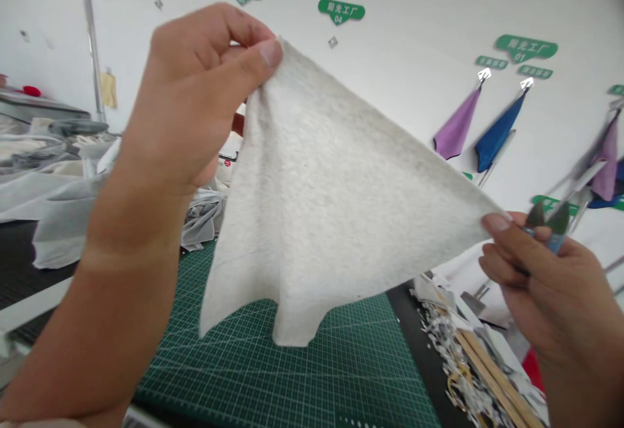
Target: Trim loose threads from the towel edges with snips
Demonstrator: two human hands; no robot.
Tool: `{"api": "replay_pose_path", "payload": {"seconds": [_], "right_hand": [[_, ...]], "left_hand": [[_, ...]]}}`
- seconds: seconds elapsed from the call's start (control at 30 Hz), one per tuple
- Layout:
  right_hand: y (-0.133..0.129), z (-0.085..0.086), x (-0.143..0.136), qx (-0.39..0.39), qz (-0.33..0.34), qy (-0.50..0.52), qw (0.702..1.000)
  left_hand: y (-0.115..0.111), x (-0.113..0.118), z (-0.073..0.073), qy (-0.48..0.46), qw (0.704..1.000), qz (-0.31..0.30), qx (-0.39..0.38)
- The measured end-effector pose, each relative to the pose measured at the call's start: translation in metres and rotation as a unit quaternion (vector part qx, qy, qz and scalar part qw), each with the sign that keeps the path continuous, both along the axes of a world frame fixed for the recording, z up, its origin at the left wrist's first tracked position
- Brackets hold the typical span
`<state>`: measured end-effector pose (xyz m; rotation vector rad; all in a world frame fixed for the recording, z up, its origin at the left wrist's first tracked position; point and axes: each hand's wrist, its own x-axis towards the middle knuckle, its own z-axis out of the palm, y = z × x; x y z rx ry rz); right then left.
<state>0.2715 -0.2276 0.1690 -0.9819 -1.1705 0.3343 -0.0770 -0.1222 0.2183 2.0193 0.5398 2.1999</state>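
Observation:
A pale grey-white piece of cloth hangs in the air between my two hands, its upper edge stretched in a slanting line. My left hand is closed on the upper left corner, thumb against fingers. Lower down at the right, my right hand pinches the other corner. Tucked in that same right hand is a small pair of thread snips with a light blue body, its two dark blades pointing up. The cloth's lower edge droops in folds above a green cutting mat.
Heaps of grey and white fabric lie at the left. Fabric scraps and wooden strips are at the right of the mat. Purple cloth and blue cloth hang from wall hooks beneath green signs.

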Motion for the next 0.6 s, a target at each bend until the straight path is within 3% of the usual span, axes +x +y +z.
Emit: {"api": "replay_pose_path", "payload": {"seconds": [0.1, 0.17, 0.33, 0.43, 0.6], "right_hand": [[-0.007, 0.012, -0.002, 0.038, -0.017, -0.012, 0.999], [-0.006, 0.015, -0.003, 0.025, -0.012, -0.024, 0.999], [0.020, -0.003, -0.006, -0.078, 0.047, -0.010, 0.996], [0.048, -0.030, -0.003, -0.164, 0.085, -0.007, 0.983], [0.087, -0.071, -0.001, -0.256, 0.150, -0.019, 0.955]], "left_hand": [[-0.005, -0.016, 0.002, 0.022, 1.000, 0.014, -0.010], [-0.001, -0.024, 0.001, 0.044, 0.999, 0.013, -0.029], [0.037, -0.032, -0.011, 0.093, 0.983, 0.009, -0.157], [0.076, -0.027, -0.033, 0.101, 0.967, 0.020, -0.232], [0.140, -0.012, -0.091, 0.165, 0.934, -0.010, -0.316]]}}
